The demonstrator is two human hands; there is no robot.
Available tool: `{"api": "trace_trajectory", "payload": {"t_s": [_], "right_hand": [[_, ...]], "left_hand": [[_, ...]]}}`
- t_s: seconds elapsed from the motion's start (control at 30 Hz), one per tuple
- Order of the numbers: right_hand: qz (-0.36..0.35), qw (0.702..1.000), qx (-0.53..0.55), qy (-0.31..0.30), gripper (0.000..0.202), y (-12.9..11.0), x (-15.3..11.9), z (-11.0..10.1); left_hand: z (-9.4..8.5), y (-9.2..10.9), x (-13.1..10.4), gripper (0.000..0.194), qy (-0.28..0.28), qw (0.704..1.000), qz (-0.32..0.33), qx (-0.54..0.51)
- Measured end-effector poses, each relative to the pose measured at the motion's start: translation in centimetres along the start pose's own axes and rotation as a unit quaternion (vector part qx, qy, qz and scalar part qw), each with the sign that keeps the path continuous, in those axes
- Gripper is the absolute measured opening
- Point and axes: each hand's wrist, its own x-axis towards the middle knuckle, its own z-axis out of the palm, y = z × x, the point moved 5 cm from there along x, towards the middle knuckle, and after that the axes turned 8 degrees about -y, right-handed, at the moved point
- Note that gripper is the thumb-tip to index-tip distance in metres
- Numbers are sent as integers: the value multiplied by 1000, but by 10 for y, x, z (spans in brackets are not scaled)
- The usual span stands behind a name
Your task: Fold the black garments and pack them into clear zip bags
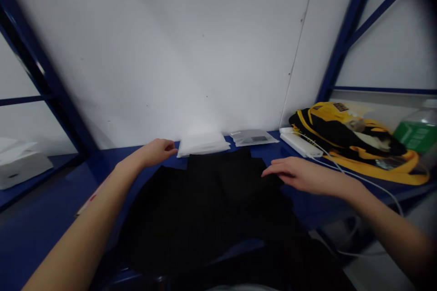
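A black garment [211, 209] lies spread over the blue table in front of me, its folds hard to make out in the dark cloth. My left hand [160, 151] is above the table just beyond the garment's upper left edge, close to a white plastic packet [203, 143]. Its fingers are loosely bent with a gap to the thumb, and nothing shows in them. Over the garment's right edge, my right hand [295, 173] reaches in with fingers stretched out and holds nothing visible. Whether its fingertips touch the cloth, I cannot tell.
A clear packet [254, 137] lies by the wall. To the right are a white box-shaped device [300, 144] with a cable, a black and yellow bag [351, 134] and a green-labelled bottle [418, 127]. White packages [22, 166] sit at left. Blue frame posts flank the table [44, 218].
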Motion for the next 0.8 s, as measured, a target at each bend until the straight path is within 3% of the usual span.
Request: {"api": "trace_trajectory", "payload": {"t_s": [0.13, 0.23, 0.3, 0.43, 0.53, 0.6, 0.67, 0.73, 0.8], "right_hand": [[4, 998, -17, 63, 33, -13, 11, -32], [-27, 992, -6, 123, 24, -42, 30, -51], [-87, 983, 66, 145, 25, -66, 46, -52], [-184, 968, 158, 57, 31, -96, 78, -27], [-166, 982, 86, -14, 29, -88, 92, -2], [-130, 990, 35, -35, 30, -72, 94, 8], [-89, 995, 12, -45, 33, -54, 91, 13], [-52, 997, 9, -58, 37, -38, 86, 16], [-23, 997, 12, -74, 42, -25, 79, 19]], "left_hand": [[-2, 2, 0, 34, 12, 1000, 12, -12], [-5, 5, -2, 35, 19, 999, 13, -22], [-7, 5, -5, 35, 12, 999, 1, -45], [0, -8, -13, 33, -76, 980, -70, -168], [10, -22, -18, 30, -149, 954, -129, -224], [11, -26, -20, 30, -157, 955, -142, -206], [3, -18, -20, 31, -111, 977, -98, -154], [-7, 4, -22, 34, -69, 990, -14, -119], [-9, 34, -29, 37, -86, 986, 66, -130]]}}
